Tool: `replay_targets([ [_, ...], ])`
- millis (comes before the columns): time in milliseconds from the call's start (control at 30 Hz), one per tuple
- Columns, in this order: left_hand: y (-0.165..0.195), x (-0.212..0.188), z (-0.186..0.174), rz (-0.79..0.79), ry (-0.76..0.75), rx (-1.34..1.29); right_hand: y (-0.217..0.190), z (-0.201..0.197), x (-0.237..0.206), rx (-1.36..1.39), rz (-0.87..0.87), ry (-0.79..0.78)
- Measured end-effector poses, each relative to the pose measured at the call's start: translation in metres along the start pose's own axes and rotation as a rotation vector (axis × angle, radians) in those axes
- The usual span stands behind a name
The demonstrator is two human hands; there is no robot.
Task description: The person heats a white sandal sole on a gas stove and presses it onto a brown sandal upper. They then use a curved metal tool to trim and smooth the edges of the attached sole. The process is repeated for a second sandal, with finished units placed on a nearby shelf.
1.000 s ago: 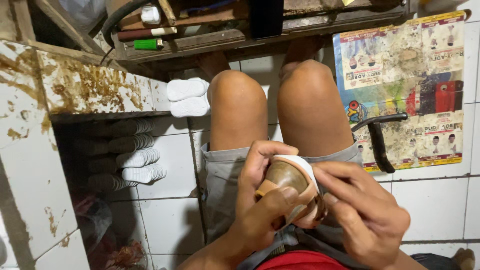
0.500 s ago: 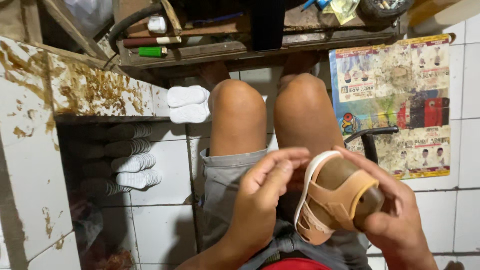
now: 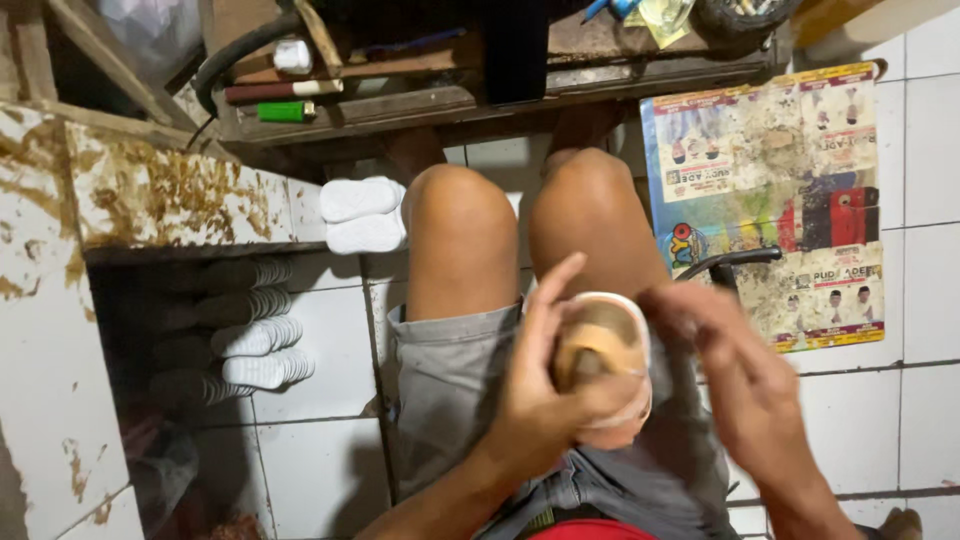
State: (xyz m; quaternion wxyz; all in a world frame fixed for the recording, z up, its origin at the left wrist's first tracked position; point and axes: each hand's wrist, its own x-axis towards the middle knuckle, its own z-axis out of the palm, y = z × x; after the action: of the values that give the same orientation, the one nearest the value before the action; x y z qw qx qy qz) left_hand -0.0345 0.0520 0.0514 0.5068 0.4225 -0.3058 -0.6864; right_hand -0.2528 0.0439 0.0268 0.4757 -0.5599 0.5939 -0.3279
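I sit with bare knees and grey shorts over a white tiled floor. My left hand (image 3: 545, 400) grips a small tan sandal (image 3: 605, 365) with a pale sole rim, held upright over my lap with its opening facing me. My right hand (image 3: 725, 365) is blurred just to the right of the sandal, fingers spread and touching its right edge near the top.
Stacks of white soles (image 3: 250, 340) lie in a shelf recess at left, with two more white soles (image 3: 362, 213) on the floor by my left knee. A glue-stained tiled ledge (image 3: 160, 190) sits at left. A dirty printed poster (image 3: 775, 200) lies on the floor at right, with a black tool handle (image 3: 730, 262) across it. A cluttered wooden workbench (image 3: 450, 95) stands ahead.
The sandal went from my right hand, sole tilted left, back into my left hand and now stands upright. My right hand let go and moved to its right edge.
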Motion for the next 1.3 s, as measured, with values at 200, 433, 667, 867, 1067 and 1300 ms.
replay_targets([
  [200, 0.005, 0.017, -0.036, -0.075, 0.063, -0.548, 0.146, -0.054, 0.071, -0.971, -0.121, 0.008],
  [433, -0.002, 0.028, -0.04, -0.148, 0.018, -0.62, 0.179, -0.074, 0.08, -0.224, 0.506, -0.087],
  [667, 0.011, 0.036, -0.043, -0.211, -0.032, -0.421, 0.014, -0.054, 0.058, 1.006, 0.394, -0.411],
  [867, 0.011, 0.047, -0.051, -0.299, -0.088, -0.334, -0.049, -0.005, 0.096, 0.496, 0.279, -0.502],
  [1067, 0.005, 0.054, -0.059, -0.262, -0.136, -0.234, -0.059, -0.004, 0.088, -0.048, 0.02, -0.533],
  [1300, 0.008, 0.059, -0.059, -0.333, -0.097, -0.374, -0.045, -0.019, 0.087, 0.156, 0.354, -0.597],
])
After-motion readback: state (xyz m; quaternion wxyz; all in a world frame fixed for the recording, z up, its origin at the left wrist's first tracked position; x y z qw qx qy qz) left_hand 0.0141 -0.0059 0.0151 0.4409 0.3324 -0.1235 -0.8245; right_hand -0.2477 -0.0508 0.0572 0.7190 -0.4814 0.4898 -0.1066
